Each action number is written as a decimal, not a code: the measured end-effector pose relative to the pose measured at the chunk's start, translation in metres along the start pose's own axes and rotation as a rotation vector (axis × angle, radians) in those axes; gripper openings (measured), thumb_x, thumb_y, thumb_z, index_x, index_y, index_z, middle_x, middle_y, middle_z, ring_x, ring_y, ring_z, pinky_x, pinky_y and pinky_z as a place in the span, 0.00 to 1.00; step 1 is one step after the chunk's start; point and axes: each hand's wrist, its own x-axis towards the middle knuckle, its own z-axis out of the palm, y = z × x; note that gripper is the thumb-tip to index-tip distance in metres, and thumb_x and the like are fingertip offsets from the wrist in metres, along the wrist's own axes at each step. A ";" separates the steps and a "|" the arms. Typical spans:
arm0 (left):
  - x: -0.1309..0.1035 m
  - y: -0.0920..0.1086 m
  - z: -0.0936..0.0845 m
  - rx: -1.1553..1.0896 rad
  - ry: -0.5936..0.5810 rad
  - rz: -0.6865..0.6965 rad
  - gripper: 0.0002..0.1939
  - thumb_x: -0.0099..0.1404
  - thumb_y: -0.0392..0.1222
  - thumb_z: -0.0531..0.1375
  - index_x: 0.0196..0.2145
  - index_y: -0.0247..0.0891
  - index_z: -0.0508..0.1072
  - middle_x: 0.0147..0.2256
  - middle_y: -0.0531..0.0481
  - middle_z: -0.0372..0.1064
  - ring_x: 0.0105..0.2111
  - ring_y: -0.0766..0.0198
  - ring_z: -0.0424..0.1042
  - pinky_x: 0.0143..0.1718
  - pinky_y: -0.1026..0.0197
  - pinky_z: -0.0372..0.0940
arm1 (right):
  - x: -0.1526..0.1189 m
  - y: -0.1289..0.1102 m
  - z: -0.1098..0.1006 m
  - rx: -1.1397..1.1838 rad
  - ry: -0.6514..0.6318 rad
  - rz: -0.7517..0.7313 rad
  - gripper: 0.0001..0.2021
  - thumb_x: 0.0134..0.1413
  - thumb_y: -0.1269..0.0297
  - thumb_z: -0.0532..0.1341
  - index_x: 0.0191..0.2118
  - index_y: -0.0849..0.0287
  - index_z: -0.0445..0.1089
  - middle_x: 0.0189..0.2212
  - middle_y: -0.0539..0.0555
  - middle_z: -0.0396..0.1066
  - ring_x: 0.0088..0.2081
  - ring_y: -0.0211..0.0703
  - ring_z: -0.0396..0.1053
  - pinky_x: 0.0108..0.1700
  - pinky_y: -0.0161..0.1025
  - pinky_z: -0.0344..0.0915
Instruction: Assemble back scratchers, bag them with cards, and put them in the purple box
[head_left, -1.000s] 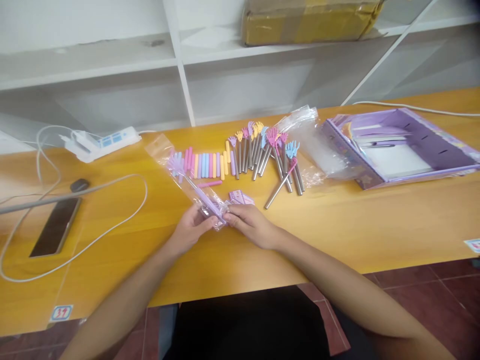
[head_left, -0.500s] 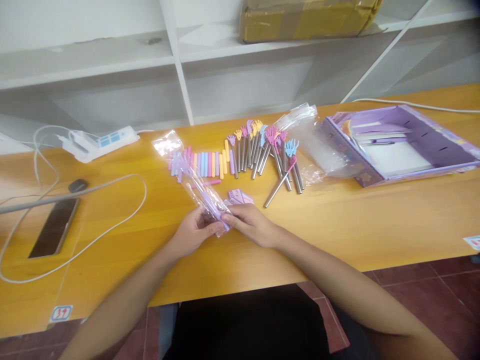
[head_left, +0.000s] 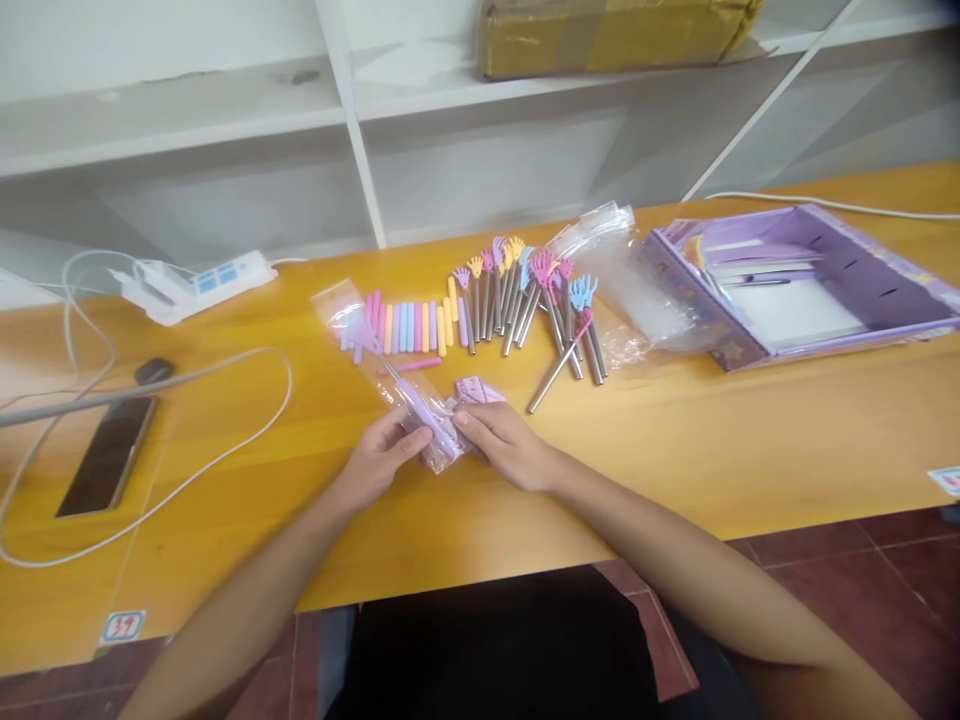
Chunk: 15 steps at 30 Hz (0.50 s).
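A clear plastic bag [head_left: 388, 372] with a purple-handled, hand-shaped scratcher [head_left: 426, 408] inside lies slanted between my hands. My left hand [head_left: 381, 455] grips the bag's left side near the handle, thumb on top. With thumb and fingers pinched, my right hand [head_left: 504, 440] holds the bag's right edge near its lower end. Just behind my right hand are small purple printed cards [head_left: 480, 389]. Beyond the bag, pastel handles [head_left: 412, 328] form a row, and a single pink handle [head_left: 411, 367] lies crosswise. To their right is a group of metal rods with coloured hand-shaped heads [head_left: 517, 290].
Clear bags [head_left: 637, 290] lie beside an open purple box [head_left: 825, 285] on the right. On the left are a phone [head_left: 109, 455], a white power strip [head_left: 196, 285] and looping cables. A taped carton [head_left: 615, 38] rests on the shelf behind.
My left hand has shifted slightly left along the bag, its thumb moving off the handle's lower end. My right thumb has moved off the handle to the bag's edge.
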 end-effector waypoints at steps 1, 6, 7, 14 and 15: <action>0.000 0.000 0.000 -0.005 -0.011 -0.003 0.17 0.72 0.52 0.66 0.52 0.39 0.81 0.40 0.46 0.78 0.35 0.60 0.75 0.44 0.55 0.72 | 0.000 0.000 0.000 0.003 -0.005 -0.001 0.29 0.78 0.42 0.48 0.32 0.60 0.66 0.27 0.50 0.63 0.32 0.37 0.62 0.39 0.35 0.60; 0.000 0.000 0.000 0.001 -0.009 0.001 0.19 0.72 0.52 0.66 0.56 0.40 0.80 0.54 0.42 0.78 0.53 0.50 0.76 0.61 0.48 0.67 | 0.000 0.001 0.000 0.023 -0.003 0.013 0.29 0.77 0.41 0.48 0.31 0.60 0.64 0.27 0.49 0.62 0.30 0.36 0.59 0.38 0.36 0.59; 0.000 -0.001 -0.001 0.006 0.002 -0.007 0.19 0.72 0.52 0.66 0.55 0.40 0.81 0.54 0.42 0.79 0.56 0.48 0.75 0.63 0.47 0.65 | 0.000 0.001 0.000 0.029 0.011 0.019 0.29 0.77 0.40 0.48 0.31 0.59 0.62 0.27 0.49 0.61 0.30 0.36 0.59 0.37 0.36 0.58; -0.003 0.002 -0.003 0.177 -0.138 -0.016 0.18 0.72 0.51 0.66 0.53 0.38 0.80 0.49 0.42 0.80 0.49 0.49 0.78 0.55 0.47 0.71 | 0.002 0.001 0.001 0.218 0.128 0.119 0.27 0.72 0.35 0.53 0.42 0.58 0.67 0.28 0.48 0.62 0.28 0.36 0.60 0.31 0.36 0.58; -0.004 0.005 -0.001 0.223 -0.180 -0.001 0.16 0.72 0.50 0.65 0.52 0.38 0.80 0.49 0.42 0.80 0.49 0.49 0.78 0.55 0.48 0.71 | 0.003 0.002 0.002 0.284 0.121 0.149 0.27 0.70 0.34 0.55 0.46 0.57 0.66 0.27 0.46 0.61 0.26 0.36 0.59 0.29 0.36 0.57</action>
